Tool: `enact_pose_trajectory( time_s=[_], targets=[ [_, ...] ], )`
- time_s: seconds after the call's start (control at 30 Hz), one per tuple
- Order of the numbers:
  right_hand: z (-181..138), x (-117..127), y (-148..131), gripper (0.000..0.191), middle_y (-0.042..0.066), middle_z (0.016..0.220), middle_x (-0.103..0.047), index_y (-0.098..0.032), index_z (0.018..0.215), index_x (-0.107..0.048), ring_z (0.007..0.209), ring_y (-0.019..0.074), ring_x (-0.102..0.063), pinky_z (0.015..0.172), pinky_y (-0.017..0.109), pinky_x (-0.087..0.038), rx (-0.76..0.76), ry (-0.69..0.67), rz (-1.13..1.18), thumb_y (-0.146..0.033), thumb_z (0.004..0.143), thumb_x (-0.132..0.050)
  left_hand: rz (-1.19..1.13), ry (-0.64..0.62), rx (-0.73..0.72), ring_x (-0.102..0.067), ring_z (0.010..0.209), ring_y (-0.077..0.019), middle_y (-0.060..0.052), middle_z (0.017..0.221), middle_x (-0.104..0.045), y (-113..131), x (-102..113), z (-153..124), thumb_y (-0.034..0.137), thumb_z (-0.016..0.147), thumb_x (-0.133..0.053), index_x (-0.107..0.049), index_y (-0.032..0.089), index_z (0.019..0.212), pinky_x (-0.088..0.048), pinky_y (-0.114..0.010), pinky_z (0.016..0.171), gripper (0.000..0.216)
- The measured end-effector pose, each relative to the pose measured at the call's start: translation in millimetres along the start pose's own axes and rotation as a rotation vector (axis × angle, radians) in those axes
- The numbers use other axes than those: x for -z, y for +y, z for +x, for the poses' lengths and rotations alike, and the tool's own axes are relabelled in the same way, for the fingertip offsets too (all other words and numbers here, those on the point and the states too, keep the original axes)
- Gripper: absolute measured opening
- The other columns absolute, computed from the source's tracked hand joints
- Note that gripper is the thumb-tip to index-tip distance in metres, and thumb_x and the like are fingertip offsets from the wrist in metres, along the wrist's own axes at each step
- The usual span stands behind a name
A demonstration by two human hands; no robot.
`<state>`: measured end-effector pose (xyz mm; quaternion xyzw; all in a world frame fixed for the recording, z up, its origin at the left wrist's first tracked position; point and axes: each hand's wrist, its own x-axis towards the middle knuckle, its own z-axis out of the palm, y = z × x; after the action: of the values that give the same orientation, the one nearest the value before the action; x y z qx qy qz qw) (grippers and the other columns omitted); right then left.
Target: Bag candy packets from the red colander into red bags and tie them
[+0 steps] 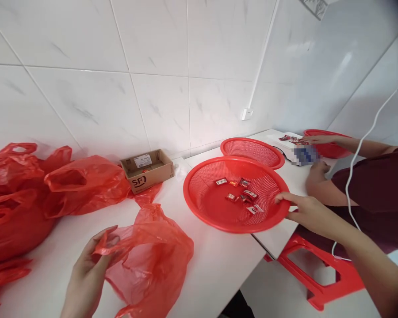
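My left hand [92, 264] pinches the edge of a thin red plastic bag [152, 260], whose mouth gapes partly open over the white table. On the right, my right hand [301, 213] grips the rim of a red mesh basket [204, 207], thumb on top and fingers underneath. Several small wrapped candies [248, 194] lie scattered on the basket's bottom. The basket looks slightly tilted, and I cannot tell whether it rests fully on the table.
Filled red bags [86, 181] crowd the table's left side, with a cardboard box [152, 176] behind. A second red basket [252, 148] stands beyond mine. At right, a co-worker's hands [315, 139] are near a scale with packets [290, 139]. A red stool [331, 282] stands below.
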<state>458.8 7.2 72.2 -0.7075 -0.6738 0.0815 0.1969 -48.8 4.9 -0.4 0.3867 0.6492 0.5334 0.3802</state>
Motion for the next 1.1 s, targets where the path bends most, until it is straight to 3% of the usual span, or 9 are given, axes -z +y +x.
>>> enact_pose_trajectory(
  time_s=[0.2,0.4,0.47,0.6,0.7,0.83,0.93,1.03,1.1],
  targets=[
    [13.3,-50.4,-9.0,0.055,0.000,0.082,-0.071,-0.028,0.139,-0.037,0.073,0.0237,-0.069,0.072,0.035,-0.050,-0.113,-0.163,0.021,-0.041,0.087,-0.045,0.202,-0.294,-0.274,-0.056,0.118,-0.0304,-0.007,0.132,-0.057,10.0,-4.6,-15.3,0.044,0.068,-0.076,-0.061,0.030,0.121,-0.054,-0.032,0.089,0.057],
    [31.1,-68.3,-31.2,0.054,0.002,0.088,-0.072,-0.027,0.146,-0.031,0.076,0.0217,-0.069,0.073,0.033,-0.048,-0.071,-0.223,0.029,-0.031,0.092,-0.036,0.292,-0.569,-0.269,-0.061,0.107,-0.0312,-0.010,0.121,-0.060,11.7,-22.2,-20.9,0.040,0.073,-0.072,-0.070,0.028,0.106,-0.056,-0.033,0.081,0.036],
    [38.5,-68.9,-37.7,0.055,0.002,0.092,-0.072,-0.026,0.146,-0.029,0.072,0.0205,-0.068,0.070,0.033,-0.047,-0.091,-0.209,0.002,-0.029,0.092,-0.036,0.275,-0.583,-0.233,-0.062,0.104,-0.0303,-0.010,0.118,-0.062,11.7,-27.0,-23.2,0.042,0.077,-0.068,-0.071,0.026,0.100,-0.055,-0.032,0.081,0.029],
    [22.8,-62.4,-70.1,0.053,0.003,0.070,-0.069,-0.022,0.143,-0.036,0.067,0.0252,-0.066,0.063,0.035,-0.045,-0.069,-0.080,-0.230,-0.036,0.093,-0.038,0.212,-0.477,-0.056,-0.066,0.088,-0.0281,-0.008,0.096,-0.069,11.3,-32.3,-28.3,0.049,0.079,-0.063,-0.069,0.021,0.093,-0.055,-0.034,0.075,0.032],
    [-12.8,-57.4,-118.5,0.040,-0.001,0.067,-0.067,-0.033,0.131,-0.048,0.061,0.0212,-0.064,0.062,0.034,-0.047,0.148,-0.114,-0.031,-0.042,0.095,-0.036,0.150,-0.342,0.059,-0.067,0.081,-0.0269,-0.007,0.079,-0.070,9.5,-39.6,-32.1,0.055,0.077,-0.063,-0.069,0.018,0.078,-0.055,-0.034,0.075,0.038],
    [-18.3,-60.8,-162.6,0.024,0.000,0.102,-0.070,-0.034,0.109,-0.061,0.091,0.0189,-0.065,0.080,0.034,-0.051,0.514,-0.080,0.257,-0.037,0.095,-0.041,0.040,-0.348,0.105,-0.066,0.078,-0.0256,-0.006,0.078,-0.071,9.5,-52.0,-40.3,0.056,0.074,-0.064,-0.068,0.017,0.078,-0.054,-0.033,0.072,0.040],
    [38.3,-65.3,-129.9,0.028,0.006,0.119,-0.064,-0.027,0.113,-0.062,0.113,0.0240,-0.057,0.098,0.041,-0.044,0.416,0.172,0.113,-0.036,0.093,-0.044,0.018,-0.322,0.114,-0.066,0.076,-0.0251,-0.005,0.076,-0.070,11.6,-52.1,-45.4,0.057,0.073,-0.066,-0.067,0.018,0.077,-0.054,-0.032,0.070,0.039],
    [110.9,-62.2,-50.3,0.054,0.015,0.139,-0.049,-0.016,0.136,-0.047,0.131,0.0315,-0.042,0.109,0.047,-0.033,-0.045,0.337,0.025,-0.043,0.089,-0.048,0.099,-0.277,0.155,-0.064,0.066,-0.0244,-0.002,0.052,-0.059,10.6,-45.1,-43.9,0.057,0.074,-0.066,-0.059,0.018,0.055,-0.053,-0.031,0.063,0.043],
    [148.0,-57.0,2.2,0.076,0.018,0.151,-0.034,-0.013,0.148,-0.028,0.137,0.0337,-0.034,0.111,0.047,-0.031,-0.407,0.314,0.116,-0.051,0.087,-0.050,0.124,-0.233,0.115,-0.063,0.062,-0.0244,-0.002,0.046,-0.054,6.9,-41.9,-39.5,0.057,0.074,-0.065,-0.057,0.019,0.051,-0.053,-0.031,0.060,0.045]
  ],
)
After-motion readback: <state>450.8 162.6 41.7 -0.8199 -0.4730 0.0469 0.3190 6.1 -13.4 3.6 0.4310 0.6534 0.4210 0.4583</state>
